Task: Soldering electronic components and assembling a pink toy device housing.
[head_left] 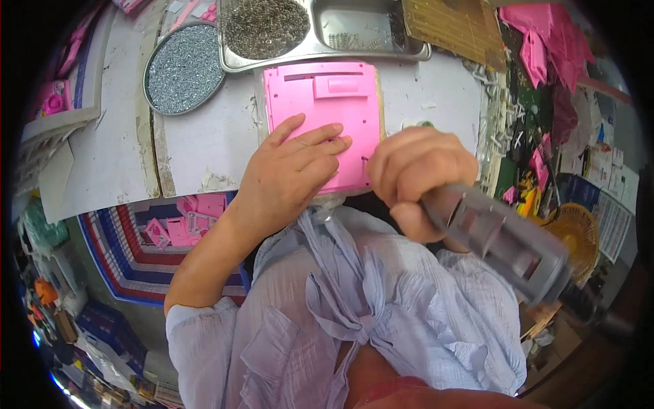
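A pink plastic housing panel (352,143), with small holes and a raised block near its far edge, lies in front of me. My left hand (289,163) rests flat on its left and middle part, fingers spread. In my right hand (422,174), beside the panel's right edge, is a dark electric screwdriver (507,242), gripped with the fingers wrapped round it. The tool is tilted and slightly blurred, its rear end toward the lower right; my hand hides its front end. A small dark pin-like thing (366,159) shows at the panel's right edge, too small to name surely.
A round tray of small silvery screws (184,68) stands at the far left. Behind the panel, a steel compartment tray (327,51) holds dark small parts. Cardboard (453,27) lies at the far right. A striped basket (122,259) with pink parts sits below the table's left side.
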Motion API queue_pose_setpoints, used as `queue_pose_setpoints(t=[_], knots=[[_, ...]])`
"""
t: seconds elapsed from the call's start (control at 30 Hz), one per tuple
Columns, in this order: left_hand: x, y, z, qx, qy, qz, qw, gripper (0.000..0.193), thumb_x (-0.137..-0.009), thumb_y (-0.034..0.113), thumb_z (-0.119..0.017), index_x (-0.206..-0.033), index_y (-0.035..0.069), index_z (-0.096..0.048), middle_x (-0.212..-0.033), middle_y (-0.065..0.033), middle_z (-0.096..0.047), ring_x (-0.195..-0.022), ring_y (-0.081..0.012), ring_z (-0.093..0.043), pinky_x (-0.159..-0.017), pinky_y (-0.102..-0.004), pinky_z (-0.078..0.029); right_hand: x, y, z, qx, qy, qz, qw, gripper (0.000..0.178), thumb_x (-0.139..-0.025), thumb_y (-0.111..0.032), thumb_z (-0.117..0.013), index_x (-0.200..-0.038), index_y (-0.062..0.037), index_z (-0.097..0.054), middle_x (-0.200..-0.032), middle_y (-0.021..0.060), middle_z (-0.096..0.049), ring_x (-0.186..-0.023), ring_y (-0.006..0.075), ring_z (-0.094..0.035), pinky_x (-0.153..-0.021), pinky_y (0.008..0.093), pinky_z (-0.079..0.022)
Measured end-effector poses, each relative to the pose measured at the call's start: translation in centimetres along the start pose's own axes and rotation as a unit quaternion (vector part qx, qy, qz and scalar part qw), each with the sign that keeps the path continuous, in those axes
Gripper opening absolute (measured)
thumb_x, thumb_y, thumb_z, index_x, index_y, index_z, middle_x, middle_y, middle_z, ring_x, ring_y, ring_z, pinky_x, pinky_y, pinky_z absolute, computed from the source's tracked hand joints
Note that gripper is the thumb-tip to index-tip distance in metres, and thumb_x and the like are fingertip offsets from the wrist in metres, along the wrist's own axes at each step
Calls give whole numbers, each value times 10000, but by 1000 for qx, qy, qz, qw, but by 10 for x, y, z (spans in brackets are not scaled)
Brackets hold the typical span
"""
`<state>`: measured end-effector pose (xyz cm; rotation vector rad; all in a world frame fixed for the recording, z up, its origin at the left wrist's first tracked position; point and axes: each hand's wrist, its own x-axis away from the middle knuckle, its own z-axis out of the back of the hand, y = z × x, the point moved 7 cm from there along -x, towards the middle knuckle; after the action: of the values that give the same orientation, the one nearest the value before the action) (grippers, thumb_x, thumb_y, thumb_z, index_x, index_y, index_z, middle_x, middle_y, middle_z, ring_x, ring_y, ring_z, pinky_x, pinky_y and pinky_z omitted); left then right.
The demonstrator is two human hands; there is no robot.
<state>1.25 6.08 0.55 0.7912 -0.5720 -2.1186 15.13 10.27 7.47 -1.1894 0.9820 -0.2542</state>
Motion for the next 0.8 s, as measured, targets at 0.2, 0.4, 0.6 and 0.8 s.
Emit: queue_pose_setpoints(t=[0.2, 0.4, 0.6, 0.8], knots=[[1, -3, -2, 7, 0, -1, 1000, 78, -847, 113, -651, -912, 78, -625, -1261, -49, -720, -1294, -224, -626, -1135, -513, -411, -9, 3, 6, -72, -16, -5, 997, 178, -866, -28, -714, -807, -41, -546, -626, 70, -574, -504, 223, -561, -481, 346, -483], [0, -3, 1, 9, 3, 7, 1000, 71, -851, 109, -639, -914, 80, -622, -1258, -51, -719, -1302, -217, -622, -1137, -501, -412, -26, 17, 24, -10, 16, -11, 1000, 174, -864, -44, -710, -822, -32, -542, -629, 78, -571, -523, 223, -578, -493, 339, -479], [-1, -6, 0, 14, -13, 11, 1000, 95, -885, 102, -690, -948, 89, -622, -1254, -52, -729, -1284, -229, -640, -1135, -492, -405, -34, 32, 26, 1, -32, -53, 998, 241, -941, -165, -698, -836, -72, -501, -599, 59, -559, -513, 214, -548, -528, 358, -506], [2, -5, -1, 33, -9, 16, 999, 72, -875, 103, -659, -923, 93, -608, -1277, -53, -718, -1305, -228, -624, -1146, -489, -401, -70, 37, 61, -57, 31, -36, 997, 303, -949, -209, -698, -787, -89, -471, -569, 65, -530, -511, 192, -487, -545, 391, -486]])
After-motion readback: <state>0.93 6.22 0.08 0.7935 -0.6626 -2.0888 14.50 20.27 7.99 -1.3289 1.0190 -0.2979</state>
